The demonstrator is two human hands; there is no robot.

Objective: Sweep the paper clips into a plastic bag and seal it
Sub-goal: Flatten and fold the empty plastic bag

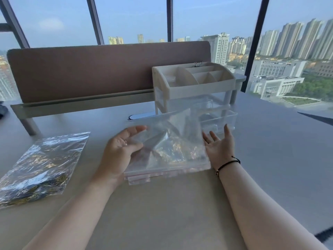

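Note:
A clear plastic zip bag [167, 145] is raised above the grey table, its pink zip strip at the near bottom edge. My left hand [120, 150] pinches its left side between thumb and fingers. On the bag's right, my right hand [219, 147] is palm up with straight fingers touching or close to the bag's edge. Glints inside the bag could be paper clips, but the blur leaves that unclear. More bags with pink strips [138, 179] lie flat just beneath it.
A second clear bag [38, 168] filled with dark and gold clips lies at the left of the table [162, 213]. A white desk organiser [194, 87] with clear drawers stands behind the bag. A brown partition [90, 69] runs along the back.

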